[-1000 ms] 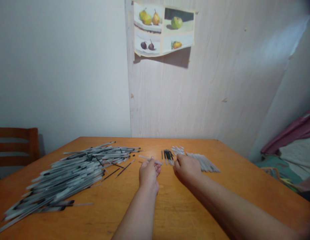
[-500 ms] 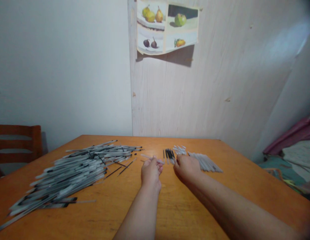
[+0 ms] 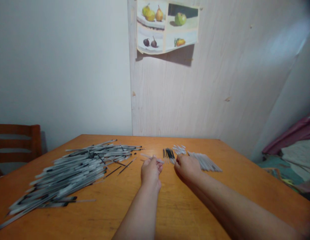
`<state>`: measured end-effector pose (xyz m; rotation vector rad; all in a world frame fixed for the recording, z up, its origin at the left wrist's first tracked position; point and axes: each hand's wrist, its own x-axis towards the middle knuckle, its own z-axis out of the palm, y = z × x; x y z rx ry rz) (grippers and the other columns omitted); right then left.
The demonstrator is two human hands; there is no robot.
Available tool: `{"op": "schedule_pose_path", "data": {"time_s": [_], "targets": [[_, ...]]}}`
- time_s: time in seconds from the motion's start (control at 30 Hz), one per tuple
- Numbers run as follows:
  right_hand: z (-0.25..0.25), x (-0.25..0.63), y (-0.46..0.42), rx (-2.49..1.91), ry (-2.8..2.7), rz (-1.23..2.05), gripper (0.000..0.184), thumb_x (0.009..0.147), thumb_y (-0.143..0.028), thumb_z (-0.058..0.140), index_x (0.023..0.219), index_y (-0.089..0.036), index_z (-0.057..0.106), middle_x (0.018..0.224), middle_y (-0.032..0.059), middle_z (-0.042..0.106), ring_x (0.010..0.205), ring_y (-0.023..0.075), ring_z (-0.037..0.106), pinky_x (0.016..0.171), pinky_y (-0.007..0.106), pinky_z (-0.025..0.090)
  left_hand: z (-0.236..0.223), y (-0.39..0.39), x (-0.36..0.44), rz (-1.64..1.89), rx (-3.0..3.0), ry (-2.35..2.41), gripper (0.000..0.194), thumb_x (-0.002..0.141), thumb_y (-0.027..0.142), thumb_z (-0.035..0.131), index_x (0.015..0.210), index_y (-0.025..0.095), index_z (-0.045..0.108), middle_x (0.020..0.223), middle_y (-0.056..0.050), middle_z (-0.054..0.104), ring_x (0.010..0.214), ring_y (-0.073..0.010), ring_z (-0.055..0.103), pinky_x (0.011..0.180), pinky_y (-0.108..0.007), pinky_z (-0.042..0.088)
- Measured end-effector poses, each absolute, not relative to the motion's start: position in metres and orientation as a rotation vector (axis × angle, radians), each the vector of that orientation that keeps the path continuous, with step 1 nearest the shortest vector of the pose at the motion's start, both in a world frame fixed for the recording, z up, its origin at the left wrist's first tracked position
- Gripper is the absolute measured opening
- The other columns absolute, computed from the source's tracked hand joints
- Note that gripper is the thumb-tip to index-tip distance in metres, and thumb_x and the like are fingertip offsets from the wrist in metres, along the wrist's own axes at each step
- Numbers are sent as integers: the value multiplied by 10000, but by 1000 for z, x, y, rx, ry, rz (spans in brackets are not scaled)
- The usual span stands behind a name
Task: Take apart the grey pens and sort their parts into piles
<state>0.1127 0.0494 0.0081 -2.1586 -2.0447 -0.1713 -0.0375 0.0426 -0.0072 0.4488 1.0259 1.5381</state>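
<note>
Left hand (image 3: 150, 170) pinching clear tube (image 3: 158, 160) above table (image 3: 180, 208). Right hand (image 3: 188, 166) curled, contents hidden, beside black refills (image 3: 169, 154) and row of clear tubes (image 3: 206, 162). Small white pieces (image 3: 179, 149) just beyond.

At the upper centre of the frame, a sheet (image 3: 167, 28) of 4 fruit paintings is fixed to the pale wall (image 3: 205, 86); 3 pears are shown in its top-left panel. A wooden chair (image 3: 36, 143) is cut off by the left edge. At the far right, pink (image 3: 290, 133), white (image 3: 298, 151) and green cloths (image 3: 275, 165) are bunched beyond the wooden table (image 3: 182, 203).
</note>
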Motion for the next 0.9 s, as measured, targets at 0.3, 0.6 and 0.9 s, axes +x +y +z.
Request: {"op": "schedule_pose_path", "data": {"time_s": [0.3,0.6,0.9], "targets": [[21,109,33,-1935,-1983,34,289,915,-364,468,928,-228,723,889,82,746,818,215,649,665,289,368,1,36,-37,1502,506,1066,150,905,290,607,855,149,595,767,-52,685,606,-76,609,600,-184,465],[6,103,11,-1543,-1910,331,252,906,-363,509,841,-208,696,736,20,695,682,148,576,625,236,362,3,27,-28,1373,651,994,160,871,298,662,844,155,594,787,-53,698,606,-73,618,585,-165,462],[4,141,-5,-1577,-1761,242,258,886,-379,504,748,-198,626,656,2,632,624,139,537,589,243,339,2,21,-21,1244,850,954,222,853,353,676,936,153,628,840,-63,707,693,-89,645,612,-168,466]]}}
